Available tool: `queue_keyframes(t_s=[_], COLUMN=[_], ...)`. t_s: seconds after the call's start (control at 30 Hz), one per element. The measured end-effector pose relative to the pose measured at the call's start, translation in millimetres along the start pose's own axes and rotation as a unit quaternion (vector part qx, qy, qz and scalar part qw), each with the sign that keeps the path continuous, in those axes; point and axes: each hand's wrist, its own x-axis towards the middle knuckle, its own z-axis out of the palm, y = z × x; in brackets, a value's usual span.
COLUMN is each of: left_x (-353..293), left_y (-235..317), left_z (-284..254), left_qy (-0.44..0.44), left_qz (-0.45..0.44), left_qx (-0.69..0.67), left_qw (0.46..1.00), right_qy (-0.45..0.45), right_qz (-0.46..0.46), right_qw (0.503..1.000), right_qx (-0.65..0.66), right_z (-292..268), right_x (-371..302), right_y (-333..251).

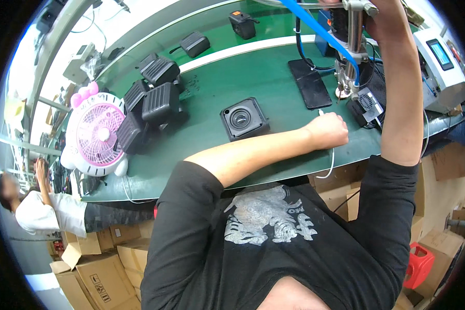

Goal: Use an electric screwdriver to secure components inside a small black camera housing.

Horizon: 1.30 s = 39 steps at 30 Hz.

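Observation:
My left hand [329, 130] is closed in a fist on the green bench, below the lower end of a black phone [311, 85]. A white cable [331, 164] runs from the phone's end to the fist and comes out below it; whether the fingers hold it is hidden. My right hand [380, 18] is raised to the top of a metal bench press [352, 39], its fingers mostly cut off by the upper edge. Left of my left forearm lies a square black housing [243, 119] with a round ringed opening facing up.
Several ribbed black housings [160, 103] are piled at left against a pink and white fan [101, 135]. Two more black units, one being a housing [195, 44], lie behind. A white box with a screen [439, 57] stands right. Another person [51, 206] is at far left.

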Motion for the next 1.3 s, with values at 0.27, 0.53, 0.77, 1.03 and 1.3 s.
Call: queue_keyframes(t_s=[0.27,0.53,0.77,1.03,1.3], left_x=[-10,-172,-216,-231,-237], left_y=[12,-42,-87,-31,-13], left_z=[-13,-122,-91,-103,-83], left_qy=[0.068,-0.037,-0.146,0.124,0.07], left_qz=[-0.021,-0.404,-0.532,-0.451,-0.448], left_qx=[0.07,0.127,0.147,-0.171,-0.254], left_qw=[0.995,0.905,0.821,0.867,0.855], right_qy=[0.009,0.002,0.002,-0.231,-0.216], right_qz=[0.007,0.054,0.095,0.054,0.009], right_qw=[0.999,0.995,0.977,0.902,0.906], right_qx=[0.044,0.079,0.189,0.362,0.365], right_z=[12,18,52,56,94], right_x=[9,11,22,44,42], right_y=[10,20,32,42,44])
